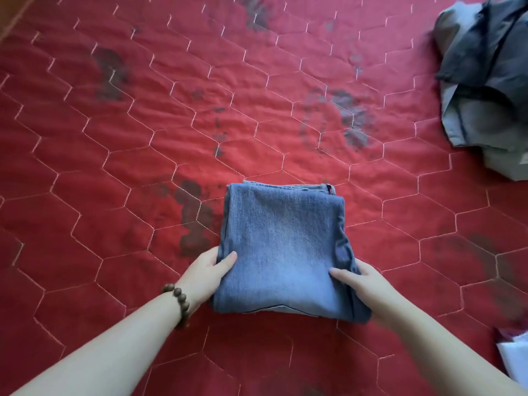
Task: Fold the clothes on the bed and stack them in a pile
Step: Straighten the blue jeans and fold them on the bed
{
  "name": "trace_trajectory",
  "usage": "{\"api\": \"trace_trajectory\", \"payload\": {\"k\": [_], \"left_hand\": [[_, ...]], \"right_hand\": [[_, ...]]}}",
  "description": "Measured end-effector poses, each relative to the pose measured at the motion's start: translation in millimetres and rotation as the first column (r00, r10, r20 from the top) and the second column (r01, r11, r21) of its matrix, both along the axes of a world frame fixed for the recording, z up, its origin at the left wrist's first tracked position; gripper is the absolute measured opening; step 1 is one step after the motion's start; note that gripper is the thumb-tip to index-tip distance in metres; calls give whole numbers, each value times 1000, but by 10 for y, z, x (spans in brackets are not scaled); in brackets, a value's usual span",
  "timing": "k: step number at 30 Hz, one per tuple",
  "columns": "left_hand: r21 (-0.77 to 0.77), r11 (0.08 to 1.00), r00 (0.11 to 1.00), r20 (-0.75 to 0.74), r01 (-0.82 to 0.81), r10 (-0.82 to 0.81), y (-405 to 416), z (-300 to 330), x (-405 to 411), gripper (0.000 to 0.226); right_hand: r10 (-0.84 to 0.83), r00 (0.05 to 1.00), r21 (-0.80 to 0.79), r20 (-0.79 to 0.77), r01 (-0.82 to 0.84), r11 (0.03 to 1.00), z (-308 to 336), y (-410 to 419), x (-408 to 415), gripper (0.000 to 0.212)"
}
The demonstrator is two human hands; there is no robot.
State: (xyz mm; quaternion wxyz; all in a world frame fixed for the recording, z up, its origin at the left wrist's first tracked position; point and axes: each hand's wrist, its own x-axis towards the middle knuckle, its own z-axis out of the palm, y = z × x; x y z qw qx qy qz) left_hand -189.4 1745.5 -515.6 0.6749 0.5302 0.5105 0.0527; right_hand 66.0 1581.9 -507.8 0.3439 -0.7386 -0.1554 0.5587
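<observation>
A pair of blue jeans (283,241), folded into a thick rectangle, lies on the red quilted bed cover (114,155) near its front middle. My left hand (207,274) grips the bundle's near left edge, thumb on top and fingers tucked under. My right hand (361,277) grips the near right edge the same way, thumb lying on the denim. A bead bracelet (178,302) sits on my left wrist.
A crumpled heap of grey and dark clothes (485,81) lies at the far right of the bed. A white and purple item (514,355) pokes in at the lower right edge. The cover carries dark stains and a stitched hexagon pattern.
</observation>
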Motion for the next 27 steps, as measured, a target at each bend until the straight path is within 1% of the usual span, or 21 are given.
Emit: {"api": "trace_trajectory", "payload": {"k": [2,3,4,6,8,10,11,12,13,14,15,16,17,18,19,20,21,22,24,26,27], "left_hand": [[149,988,995,-91,45,-32,67,74,29,16],[226,974,991,-134,27,4,123,115,84,21],[280,960,986,-158,-13,60,190,159,163,24],[318,944,977,-153,-93,147,317,239,368,24],[361,919,970,-121,-157,213,412,239,542,19],[427,880,960,-88,-206,268,469,224,634,12],[452,866,953,-97,-214,286,475,216,651,11],[475,857,944,-140,-199,297,467,211,648,14],[521,839,926,-219,-155,307,438,216,629,20],[605,792,902,-294,-81,317,393,220,604,29],[714,700,888,-330,13,320,333,236,584,35],[815,569,897,-326,108,297,258,267,578,38],[877,439,918,-320,193,235,176,301,601,40],[897,334,927,-350,290,136,95,299,640,43],[879,262,907,-420,399,29,19,267,691,48],[836,225,863,-503,500,-51,-43,218,750,53],[784,217,812,-576,581,-95,-80,154,804,56],[730,233,763,-636,643,-114,-87,76,848,58],[646,272,689,-718,713,-100,-64,-86,868,60],[631,264,666,-743,730,-64,-58,-224,841,62],[642,258,673,-738,722,-48,-67,-286,830,63]], "right_hand": [[63,979,-41,192,-57,998,50,122,51,18],[58,959,-53,279,-45,998,67,216,81,25],[21,945,-46,327,-6,999,96,323,106,29],[-93,941,0,327,98,995,147,533,137,29],[-128,924,53,359,117,992,159,683,157,24],[-196,889,148,414,147,978,170,782,169,10],[-222,873,186,434,154,970,169,818,166,7],[-215,861,188,461,142,972,154,843,147,8],[-181,842,145,508,124,982,134,849,109,12],[-145,795,81,589,120,989,119,840,72,20],[-125,703,52,701,124,991,115,824,29,28],[-125,569,83,813,98,992,136,813,-35,32],[-141,432,149,891,14,989,172,815,-123,34],[-140,337,189,931,-116,975,192,832,-219,36],[-98,270,170,958,-258,951,175,860,-315,38],[-12,217,97,976,-383,919,132,883,-411,42],[90,179,3,980,-463,887,75,904,-492,46],[183,158,-83,970,-494,866,13,927,-535,49],[310,168,-201,936,-471,859,-112,959,-529,52],[375,160,-281,913,-419,863,-241,946,-493,54],[382,149,-299,912,-397,868,-301,930,-486,55]]}}
